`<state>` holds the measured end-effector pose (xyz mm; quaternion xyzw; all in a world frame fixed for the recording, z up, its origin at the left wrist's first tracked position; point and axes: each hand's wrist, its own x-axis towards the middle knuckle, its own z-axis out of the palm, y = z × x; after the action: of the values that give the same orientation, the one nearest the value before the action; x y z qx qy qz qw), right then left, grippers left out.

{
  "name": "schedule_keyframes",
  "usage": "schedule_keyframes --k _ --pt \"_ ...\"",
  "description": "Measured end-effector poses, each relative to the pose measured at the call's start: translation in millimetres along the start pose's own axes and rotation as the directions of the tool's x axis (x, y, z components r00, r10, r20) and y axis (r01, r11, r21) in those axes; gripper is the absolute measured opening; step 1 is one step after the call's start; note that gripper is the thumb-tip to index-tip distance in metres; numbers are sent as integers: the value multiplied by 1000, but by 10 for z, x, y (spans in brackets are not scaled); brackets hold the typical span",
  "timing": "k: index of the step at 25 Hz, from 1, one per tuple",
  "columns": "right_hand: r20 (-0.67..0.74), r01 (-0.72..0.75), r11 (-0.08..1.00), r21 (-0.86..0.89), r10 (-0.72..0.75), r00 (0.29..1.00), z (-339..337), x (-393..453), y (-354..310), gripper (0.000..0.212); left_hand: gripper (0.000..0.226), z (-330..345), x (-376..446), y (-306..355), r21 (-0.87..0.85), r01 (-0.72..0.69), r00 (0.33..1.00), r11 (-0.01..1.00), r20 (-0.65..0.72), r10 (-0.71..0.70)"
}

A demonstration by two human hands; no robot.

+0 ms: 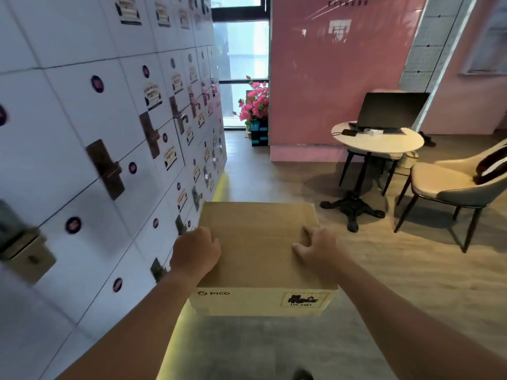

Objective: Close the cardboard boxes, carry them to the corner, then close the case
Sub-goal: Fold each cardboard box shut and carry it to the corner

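Head view: closed cardboard box (260,250) is carried, left hand (196,252) and right hand (315,249) fingers clamped on its sides. Side-only grip judged slip-prone; lockers (82,133) could be clipped.

Both forearms were bare from the lower edge of the view up to the wrists; no sleeve, cuff, watch, band or glove covered them. The left hand (196,252) and the right hand (318,246) were bare too, with no ring to be seen on the fingers that showed. At the near edge, between the two arms, the dark rounded toe of a shoe (303,375) showed, too blurred for any detail.
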<state>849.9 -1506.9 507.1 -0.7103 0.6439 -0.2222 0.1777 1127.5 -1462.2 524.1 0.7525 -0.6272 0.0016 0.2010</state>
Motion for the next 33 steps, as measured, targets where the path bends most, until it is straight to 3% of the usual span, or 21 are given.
schedule_keyframes --k 12,18,23,28,33 --pt "-3 121 993 0 -121 993 73 4432 319 45 27 1128 4084 522 -4 72 997 997 21 -72" --pt "27 115 993 -21 -114 993 474 6485 289 42 24 1834 6082 382 14 89 996 996 -4 -89" --pt "74 63 997 -41 -60 995 570 8231 102 19 24 2240 7825 275 5 68 998 998 11 -68" --pt "58 25 1000 -18 -23 998 659 9911 65 41 24 2600 9523 348 5 41 999 999 29 -41" --pt "87 48 999 18 -49 995 873 11647 225 24 22 3172 11145 408 62 35 999 997 8 -35"
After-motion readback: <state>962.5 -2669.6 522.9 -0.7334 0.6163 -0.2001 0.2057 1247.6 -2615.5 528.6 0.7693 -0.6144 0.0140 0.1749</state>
